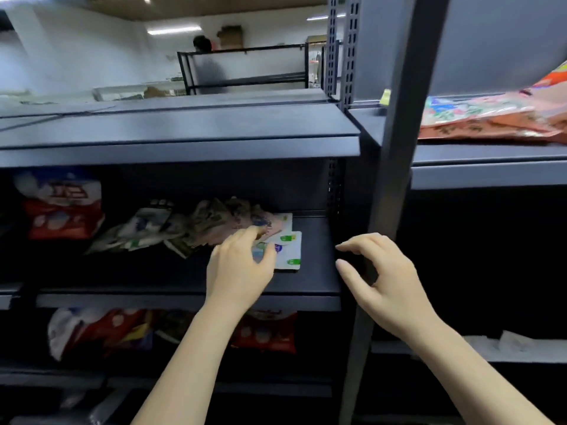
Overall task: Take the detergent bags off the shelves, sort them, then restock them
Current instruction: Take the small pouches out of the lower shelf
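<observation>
While the left hand (239, 262) pinches a flat white plastic detergent pouch (288, 250), limp and slippery-looking, best gripped by its edge, the right hand (380, 271) hovers with fingers loosely spread, holding nothing.

Two bare forearms come up from bottom of frame, no sleeves in view. Left hand (237, 265) & right hand (386, 277): no gloves, rings, watch or wristbands visible. Nails short, unpainted.

I count two hands: left hand (237, 265), right hand (383, 280). Red-and-white bags: three, one upper left (61, 207) and two on the shelf below (92, 329) (267, 332). One orange bag (491, 118) top right. The crumpled pile (196, 225) is too blurred to count.
</observation>
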The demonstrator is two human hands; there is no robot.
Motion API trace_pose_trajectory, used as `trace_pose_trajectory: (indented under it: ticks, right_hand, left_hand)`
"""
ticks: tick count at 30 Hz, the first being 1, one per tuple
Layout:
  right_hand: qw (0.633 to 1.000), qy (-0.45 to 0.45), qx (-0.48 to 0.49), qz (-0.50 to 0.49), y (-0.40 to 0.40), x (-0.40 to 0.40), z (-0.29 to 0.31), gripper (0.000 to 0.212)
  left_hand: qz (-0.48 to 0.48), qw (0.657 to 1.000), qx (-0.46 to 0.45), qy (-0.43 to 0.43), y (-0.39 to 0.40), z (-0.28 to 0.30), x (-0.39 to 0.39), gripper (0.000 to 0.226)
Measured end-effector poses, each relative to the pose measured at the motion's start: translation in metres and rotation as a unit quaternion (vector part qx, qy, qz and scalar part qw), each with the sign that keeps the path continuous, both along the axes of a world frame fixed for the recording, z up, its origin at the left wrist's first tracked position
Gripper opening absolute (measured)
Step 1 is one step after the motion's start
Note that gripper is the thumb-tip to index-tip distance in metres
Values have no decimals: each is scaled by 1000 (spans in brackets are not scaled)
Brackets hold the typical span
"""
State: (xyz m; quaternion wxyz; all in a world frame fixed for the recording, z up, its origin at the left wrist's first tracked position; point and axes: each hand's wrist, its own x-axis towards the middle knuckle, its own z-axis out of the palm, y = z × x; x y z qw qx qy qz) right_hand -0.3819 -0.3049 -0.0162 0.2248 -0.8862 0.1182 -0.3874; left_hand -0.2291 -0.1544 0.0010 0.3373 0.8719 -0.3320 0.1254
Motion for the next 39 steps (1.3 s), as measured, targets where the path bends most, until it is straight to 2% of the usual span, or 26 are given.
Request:
trace_pose_trajectory:
  ticks: [4, 7, 12, 15, 21, 25, 30, 33, 35, 39]
  right_hand:
    - [996, 88, 9, -22, 23, 50, -20, 41]
    - [988, 145, 33, -42, 35, 89, -37, 35]
    - [964, 223, 126, -78, 51, 148, -58, 38]
    - [947, 261, 148, -116, 54, 180, -66, 42]
    - [927, 270, 213, -150, 48, 226, -76, 46]
    - [913, 276, 240, -180, 37, 250, -85, 46]
    - [895, 304, 241, -222, 24, 274, -93, 28]
    - [878, 313, 263, -250, 19, 290, -93, 48]
    - [865, 294, 307, -266, 16, 299, -94, 53]
    - [847, 272, 382, -249, 12, 307, -99, 66]
  left_hand:
    - [15, 996, 80, 32, 33, -14, 58, 43]
    - [11, 984, 162, 69, 53, -26, 107, 42]
    - [-40, 977, 184, 97, 69, -48, 179, 47]
    - [-85, 973, 192, 95, 64, -62, 216, 45]
    - [-110, 974, 196, 24, 38, -76, 263, 39]
    - [-112, 967, 228, 35, 18, -89, 289, 58]
    - [-138, 962, 224, 72, 3, -101, 304, 74]
    - [-111, 964, 222, 100, 2, -103, 306, 82]
    - [-101, 958, 259, 68, 3, -104, 304, 85]
    - [-110, 960, 259, -8, 7, -107, 301, 66]
